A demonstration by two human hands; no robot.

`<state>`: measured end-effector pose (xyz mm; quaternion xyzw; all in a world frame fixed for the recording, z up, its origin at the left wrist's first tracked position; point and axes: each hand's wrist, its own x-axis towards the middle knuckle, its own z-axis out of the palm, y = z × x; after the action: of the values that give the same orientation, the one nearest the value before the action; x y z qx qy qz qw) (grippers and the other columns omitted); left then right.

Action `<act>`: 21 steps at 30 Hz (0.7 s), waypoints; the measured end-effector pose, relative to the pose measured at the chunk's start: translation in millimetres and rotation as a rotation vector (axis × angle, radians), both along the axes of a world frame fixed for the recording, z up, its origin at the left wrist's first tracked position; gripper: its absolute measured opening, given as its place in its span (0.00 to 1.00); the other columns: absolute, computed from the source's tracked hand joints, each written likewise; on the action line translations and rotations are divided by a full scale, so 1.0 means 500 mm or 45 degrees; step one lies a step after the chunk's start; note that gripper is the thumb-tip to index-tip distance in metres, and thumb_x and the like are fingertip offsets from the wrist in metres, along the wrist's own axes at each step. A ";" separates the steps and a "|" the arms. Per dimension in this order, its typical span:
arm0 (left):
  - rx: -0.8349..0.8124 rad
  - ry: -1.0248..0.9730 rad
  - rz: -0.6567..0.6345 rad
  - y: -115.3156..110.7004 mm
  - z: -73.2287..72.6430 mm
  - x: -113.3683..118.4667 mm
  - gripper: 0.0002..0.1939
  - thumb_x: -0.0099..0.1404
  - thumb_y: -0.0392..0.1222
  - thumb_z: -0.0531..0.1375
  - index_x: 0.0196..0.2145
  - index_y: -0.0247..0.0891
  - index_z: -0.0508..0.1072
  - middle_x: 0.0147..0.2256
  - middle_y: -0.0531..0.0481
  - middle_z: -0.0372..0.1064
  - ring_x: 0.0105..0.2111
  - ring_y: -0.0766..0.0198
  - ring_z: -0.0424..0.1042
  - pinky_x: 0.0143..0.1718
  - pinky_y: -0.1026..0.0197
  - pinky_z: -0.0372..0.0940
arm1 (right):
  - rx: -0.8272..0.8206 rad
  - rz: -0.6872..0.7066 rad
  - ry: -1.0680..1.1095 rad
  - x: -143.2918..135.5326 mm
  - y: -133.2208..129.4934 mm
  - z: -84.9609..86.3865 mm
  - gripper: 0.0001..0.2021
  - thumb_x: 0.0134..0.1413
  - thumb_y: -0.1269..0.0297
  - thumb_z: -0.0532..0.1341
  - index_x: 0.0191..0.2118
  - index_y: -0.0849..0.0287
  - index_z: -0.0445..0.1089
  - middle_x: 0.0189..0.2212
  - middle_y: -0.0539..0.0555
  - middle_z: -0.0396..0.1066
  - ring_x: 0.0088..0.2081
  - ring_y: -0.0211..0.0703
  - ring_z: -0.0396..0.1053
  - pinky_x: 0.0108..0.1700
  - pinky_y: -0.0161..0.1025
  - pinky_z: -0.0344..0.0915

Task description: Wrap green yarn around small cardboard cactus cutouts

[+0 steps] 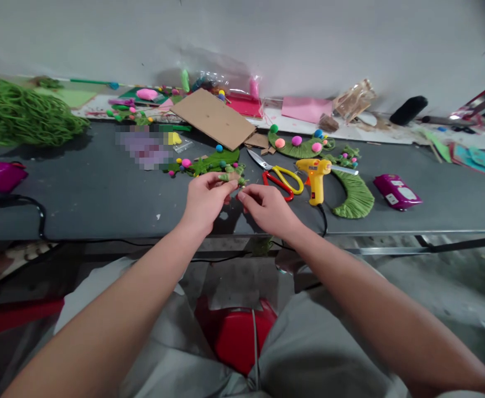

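Note:
My left hand (206,200) pinches a small green yarn piece (234,176) above the table's front half. Close beside it, the thumb and fingers of my right hand (269,209) are pressed together at the lower end of that piece; what they grip is too small to make out. Behind my hands lies a green yarn-wrapped crescent (215,161) with coloured pompoms. Scissors (281,178) with one red and one yellow handle rest just beyond my right hand. To their right is a yellow glue gun (317,179) with a clear glue stick in its back.
A plain green crescent (356,194) and a purple box-shaped device (397,192) are on the right. Behind lie a cardboard sheet (213,118) and a crescent with pompoms (302,146). Green yarn (26,113) heaps at far left, above a corded purple device (4,182).

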<state>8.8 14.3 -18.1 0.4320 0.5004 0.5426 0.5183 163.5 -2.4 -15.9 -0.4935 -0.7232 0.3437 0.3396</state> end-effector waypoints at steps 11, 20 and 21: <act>0.038 0.084 -0.191 0.003 0.010 -0.013 0.11 0.49 0.38 0.74 0.31 0.35 0.80 0.23 0.53 0.72 0.22 0.69 0.63 0.24 0.63 0.56 | 0.397 -0.069 -0.304 0.065 0.026 0.023 0.09 0.68 0.67 0.57 0.36 0.59 0.73 0.31 0.53 0.72 0.33 0.41 0.65 0.39 0.39 0.58; -0.105 -0.186 -0.058 0.002 0.005 -0.009 0.10 0.46 0.35 0.73 0.29 0.33 0.81 0.29 0.49 0.75 0.23 0.72 0.61 0.24 0.65 0.54 | -0.056 0.057 0.059 0.030 0.000 0.011 0.12 0.66 0.62 0.58 0.32 0.60 0.71 0.25 0.49 0.69 0.27 0.37 0.62 0.32 0.37 0.57; -0.080 -0.116 -0.024 0.003 0.002 -0.008 0.10 0.47 0.36 0.73 0.29 0.34 0.81 0.30 0.49 0.75 0.24 0.71 0.63 0.24 0.64 0.55 | -0.035 0.066 0.029 0.027 -0.003 0.012 0.11 0.66 0.62 0.58 0.32 0.60 0.72 0.25 0.49 0.69 0.28 0.37 0.62 0.32 0.37 0.57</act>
<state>4.9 15.6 -17.3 0.3951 0.4891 0.5406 0.5589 177.0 -3.9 -10.1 -0.4753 -0.7270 0.3680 0.3318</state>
